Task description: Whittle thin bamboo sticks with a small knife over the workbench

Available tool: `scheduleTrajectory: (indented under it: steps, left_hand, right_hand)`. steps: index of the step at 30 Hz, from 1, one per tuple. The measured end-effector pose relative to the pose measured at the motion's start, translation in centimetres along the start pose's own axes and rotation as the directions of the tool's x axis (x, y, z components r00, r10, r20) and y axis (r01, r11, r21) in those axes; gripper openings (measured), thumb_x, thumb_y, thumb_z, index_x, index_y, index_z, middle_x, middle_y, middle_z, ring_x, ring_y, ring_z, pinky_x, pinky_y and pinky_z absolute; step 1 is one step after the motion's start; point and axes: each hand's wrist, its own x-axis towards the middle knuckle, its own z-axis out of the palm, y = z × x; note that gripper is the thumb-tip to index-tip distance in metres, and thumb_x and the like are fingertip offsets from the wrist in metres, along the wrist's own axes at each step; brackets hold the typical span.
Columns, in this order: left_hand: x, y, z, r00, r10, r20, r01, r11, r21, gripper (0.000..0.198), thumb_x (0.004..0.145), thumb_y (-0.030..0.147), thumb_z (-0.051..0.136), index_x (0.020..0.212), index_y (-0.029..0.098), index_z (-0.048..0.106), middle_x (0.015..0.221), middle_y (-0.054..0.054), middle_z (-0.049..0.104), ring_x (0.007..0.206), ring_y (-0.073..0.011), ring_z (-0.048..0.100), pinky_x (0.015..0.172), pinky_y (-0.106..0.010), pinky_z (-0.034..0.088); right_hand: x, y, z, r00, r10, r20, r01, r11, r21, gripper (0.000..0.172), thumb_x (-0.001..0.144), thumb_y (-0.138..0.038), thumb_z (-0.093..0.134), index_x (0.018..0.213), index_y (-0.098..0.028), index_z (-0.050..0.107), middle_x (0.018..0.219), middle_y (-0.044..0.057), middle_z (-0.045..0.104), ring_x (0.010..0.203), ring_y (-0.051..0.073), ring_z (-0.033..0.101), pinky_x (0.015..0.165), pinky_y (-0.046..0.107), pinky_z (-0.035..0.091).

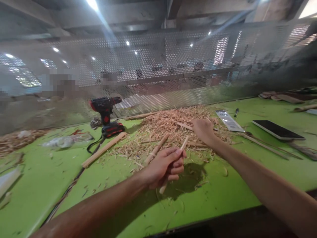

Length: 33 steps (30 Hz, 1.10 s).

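My left hand [164, 167] is closed around a thin pale wooden stick [183, 143] that pokes out above and below the fist, held over the green table [44, 185]. My right hand [203, 129] reaches further back into a big pile of wood shavings [170, 125]. Its fingers are curled onto a long wooden strip [183, 125] lying on the pile. Another thicker stick [156, 149] lies in the shavings between my hands.
A red and black cordless drill [106, 114] stands at the back left, with a long wooden dowel [104, 149] and a black cable beside it. Right of the pile lie a clear packet [229, 120], a dark tablet [277, 130] and more sticks. A perforated metal screen [173, 66] closes the back.
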Motion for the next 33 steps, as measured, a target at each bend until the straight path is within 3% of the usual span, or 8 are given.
scheduleTrajectory:
  steps: [3,7,11,23,25,28,31,33]
  left_hand:
    - [0.3,0.2,-0.3,0.997,0.040,-0.064,-0.042,0.999,-0.029,0.023,0.095,0.034,0.073,0.092,0.014,0.061,0.064,0.009,0.036,0.049,-0.0038,0.023,0.040,-0.014,0.017]
    - [0.9,0.4,-1.2,0.986,0.098,-0.136,-0.105,0.993,-0.045,0.023,0.093,0.032,0.074,0.090,0.014,0.060,0.063,0.009,0.036,0.047,-0.0030,0.020,0.040,-0.014,0.014]
    - [0.8,0.2,-1.2,0.984,0.119,-0.136,-0.124,0.992,-0.031,0.027,0.091,0.032,0.076,0.086,0.016,0.055,0.064,0.009,0.038,0.047,-0.0023,0.021,0.040,-0.014,0.015]
    - [1.0,-0.1,-0.8,0.968,0.148,-0.201,-0.156,0.988,-0.023,0.031,0.089,0.033,0.078,0.084,0.018,0.052,0.060,0.009,0.040,0.046,-0.0026,0.022,0.041,-0.015,0.014]
    - [0.7,-0.3,-0.4,0.966,0.153,-0.209,-0.155,0.988,0.003,0.033,0.088,0.035,0.080,0.084,0.018,0.052,0.061,0.010,0.040,0.046,-0.0026,0.023,0.041,-0.015,0.015]
    - [0.0,-0.5,0.8,0.985,0.109,-0.136,-0.099,0.992,0.077,0.033,0.087,0.039,0.081,0.086,0.017,0.056,0.063,0.008,0.043,0.047,-0.0030,0.028,0.041,-0.014,0.019]
    - [-0.2,-0.3,1.4,0.994,0.077,-0.078,-0.073,0.996,0.045,0.027,0.092,0.038,0.075,0.091,0.017,0.058,0.066,0.007,0.046,0.047,-0.0032,0.029,0.041,-0.014,0.020]
    - [0.0,0.0,1.0,0.984,0.116,-0.133,-0.115,0.993,0.013,0.027,0.092,0.037,0.075,0.089,0.017,0.057,0.065,0.008,0.044,0.046,-0.0028,0.027,0.041,-0.014,0.018]
  right_hand:
    - [0.1,0.4,-0.1,0.998,0.031,-0.051,-0.031,1.000,-0.004,0.034,0.100,-0.020,0.045,0.106,-0.015,0.079,0.093,0.013,0.078,0.082,0.022,0.066,0.066,0.029,0.033]
    - [-1.4,-2.4,-0.8,0.980,-0.198,-0.003,0.198,0.979,0.038,0.037,0.102,-0.025,0.041,0.105,-0.018,0.078,0.088,0.010,0.078,0.076,0.020,0.064,0.061,0.029,0.029]
    - [-2.7,-4.6,-1.3,0.961,-0.268,0.067,0.267,0.963,0.013,0.034,0.099,-0.019,0.044,0.106,-0.017,0.077,0.091,0.013,0.079,0.081,0.022,0.068,0.061,0.030,0.028]
    - [-3.2,-5.7,-0.6,0.965,-0.242,0.096,0.247,0.968,-0.038,0.033,0.103,-0.016,0.039,0.113,-0.013,0.071,0.096,0.016,0.080,0.089,0.024,0.075,0.062,0.029,0.035]
    - [-2.6,-5.1,-0.5,0.970,-0.221,0.101,0.225,0.974,-0.038,0.034,0.104,-0.013,0.038,0.113,-0.012,0.070,0.097,0.017,0.080,0.087,0.023,0.074,0.062,0.029,0.036]
    - [-1.4,-3.3,-0.3,0.986,-0.112,0.122,0.118,0.992,-0.051,0.033,0.103,-0.013,0.041,0.114,-0.011,0.072,0.102,0.018,0.079,0.090,0.023,0.073,0.066,0.027,0.038]
    - [-0.6,-1.6,-0.4,0.999,0.000,0.036,0.002,0.999,-0.051,0.035,0.103,-0.020,0.041,0.115,-0.015,0.074,0.103,0.017,0.079,0.093,0.026,0.072,0.069,0.029,0.040]
    - [-0.7,-1.5,-0.7,0.999,-0.011,-0.032,0.011,1.000,-0.002,0.041,0.104,-0.024,0.036,0.112,-0.019,0.076,0.099,0.014,0.079,0.088,0.026,0.070,0.068,0.031,0.040]
